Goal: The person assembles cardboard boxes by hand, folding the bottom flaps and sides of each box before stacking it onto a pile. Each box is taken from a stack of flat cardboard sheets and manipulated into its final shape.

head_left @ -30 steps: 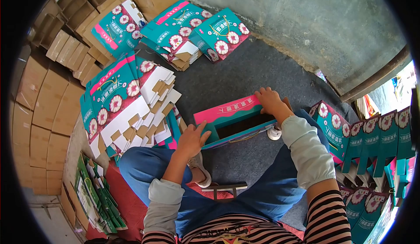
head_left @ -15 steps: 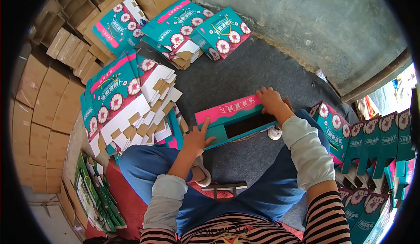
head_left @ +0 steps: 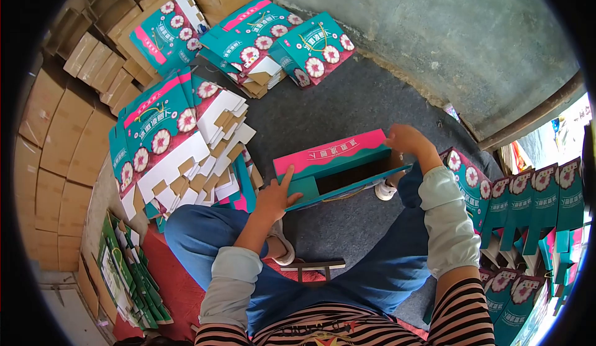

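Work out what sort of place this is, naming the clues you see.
Probably a small packing workspace: stacked brown cardboard boxes, a pile of flattened printed cartons and an open teal-and-pink box in the middle all suggest it.

A long teal carton [head_left: 340,162] stands with its top gaping over a dark interior, a teal flap [head_left: 307,188] covering the left end. A pink, white-lettered panel [head_left: 329,150] runs along its far side, slightly aslant.

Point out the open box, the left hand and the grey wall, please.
Open box [head_left: 332,162]: head view, its long panel.
Left hand [head_left: 271,202]: head view, its back.
Grey wall [head_left: 428,35]: head view, bare face.
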### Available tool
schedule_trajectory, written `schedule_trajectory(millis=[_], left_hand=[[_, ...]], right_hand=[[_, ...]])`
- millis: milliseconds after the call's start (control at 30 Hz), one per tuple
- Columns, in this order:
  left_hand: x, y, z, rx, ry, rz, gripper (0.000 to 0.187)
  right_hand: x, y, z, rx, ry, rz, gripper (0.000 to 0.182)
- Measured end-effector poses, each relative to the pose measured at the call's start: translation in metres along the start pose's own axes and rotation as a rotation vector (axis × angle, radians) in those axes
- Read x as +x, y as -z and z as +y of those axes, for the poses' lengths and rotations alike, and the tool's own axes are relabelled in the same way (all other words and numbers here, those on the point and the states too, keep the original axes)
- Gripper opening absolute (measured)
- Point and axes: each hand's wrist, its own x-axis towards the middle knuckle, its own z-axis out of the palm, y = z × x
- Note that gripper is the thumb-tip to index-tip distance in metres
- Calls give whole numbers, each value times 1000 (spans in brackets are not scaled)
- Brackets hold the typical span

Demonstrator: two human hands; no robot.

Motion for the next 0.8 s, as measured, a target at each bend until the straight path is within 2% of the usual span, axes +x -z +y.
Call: schedule_trajectory(millis=[67, 167, 367, 467, 567, 667, 767, 800], left_hand=[[0, 0, 0, -7, 5, -6, 83], [-1, 1, 2, -12, 16, -14, 82], [-3, 4, 5, -44, 22, -33, 82], [-3, 5, 5, -59, 29, -44, 83], [-2, 2, 2, -77, 27, -32, 83], [1, -3, -3, -114, 19, -13, 83], [-1, 0, 2, -91, 37, 2, 80], [-3, 2, 3, -101, 36, 7, 78]], right_hand=[[-5, 0, -11, 115, 23, -104, 39], [5, -20, -13, -57, 219, -159, 38], [5, -27, -13, -88, 197, -383, 47], [3, -26, -18, -59, 102, -387, 65], [-2, -10, -13, 194, 127, -644, 80], [-7, -20, 8, 384, 393, -719, 91], [-15, -20, 12, 67, 332, -614, 91], [-14, -20, 11, 79, 295, -582, 91]])
